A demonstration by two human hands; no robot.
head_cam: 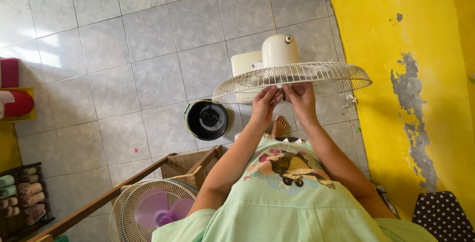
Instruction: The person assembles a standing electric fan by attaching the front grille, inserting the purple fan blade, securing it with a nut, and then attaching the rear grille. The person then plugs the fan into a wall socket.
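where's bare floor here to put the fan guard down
Bare grey tile floor lies open to the upper left, between the black bucket and the red items at the left edge. It is crowded near the feet: bucket, cream fan body, wooden frame and purple-bladed fan.

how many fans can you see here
2. A cream fan stands on the floor ahead, both hands at its wire guard. A second fan, purple-bladed, sits lower left by a wooden frame. Others may be hidden.
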